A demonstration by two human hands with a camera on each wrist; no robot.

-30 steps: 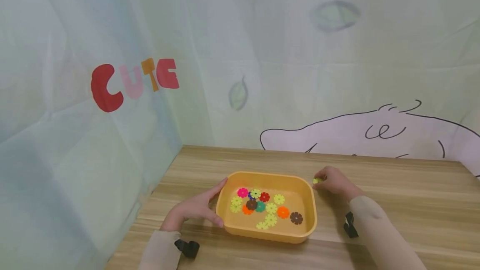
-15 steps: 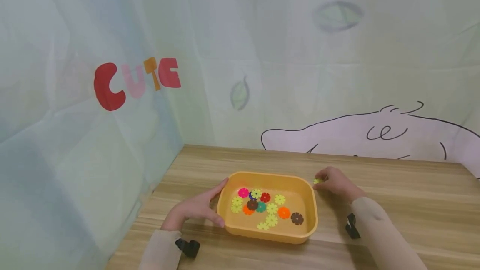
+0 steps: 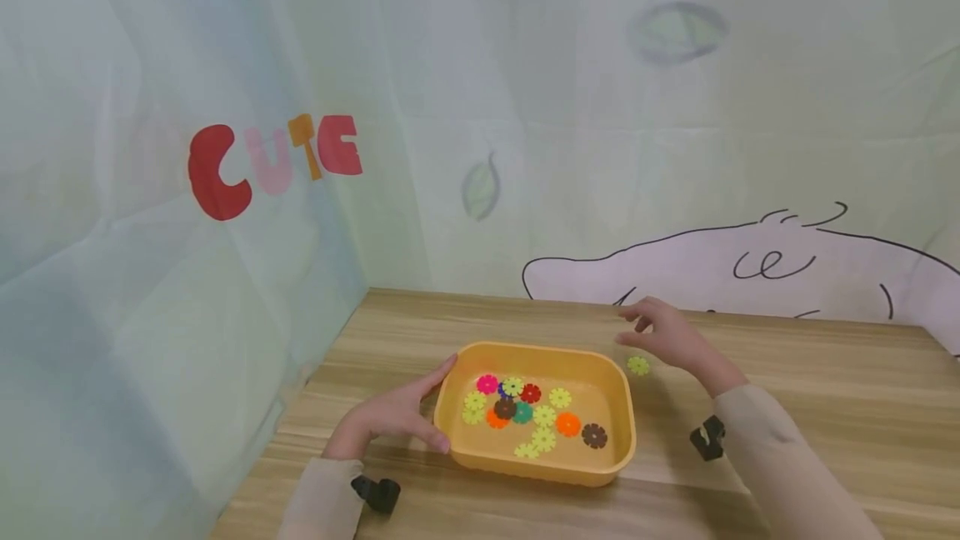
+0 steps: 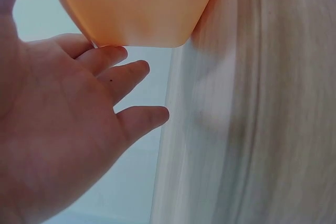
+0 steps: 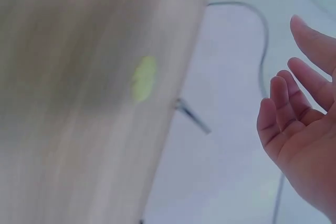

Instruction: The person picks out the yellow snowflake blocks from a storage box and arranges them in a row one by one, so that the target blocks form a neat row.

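Note:
A yellow-orange plastic basin (image 3: 577, 365) stands on the table, holding several flower-shaped notched discs, such as a pink disc (image 3: 487, 384), an orange disc (image 3: 567, 424) and a brown disc (image 3: 595, 436). My left hand (image 3: 397, 415) rests against the basin's left end, thumb and index finger spread along it. Straight, relaxed fingers touch the basin's wall in the left wrist view. One yellow-green disc (image 3: 637, 366) lies on the table just right of the basin. Above and behind that disc hovers my right hand (image 3: 667, 335), fingers loosely bent and holding nothing; the right wrist view shows its palm bare.
The wood-patterned table (image 3: 825, 407) stretches right and in front of the basin. Hanging cloth (image 3: 450, 65) encloses its left and back edges, printed with coloured letters and a drawn outline. Black wrist straps (image 3: 377, 495) sit at both sleeves.
My right hand has let go of the yellow-green disc, leaving it on the table, and has risen and moved back. The left hand and basin have stayed in place.

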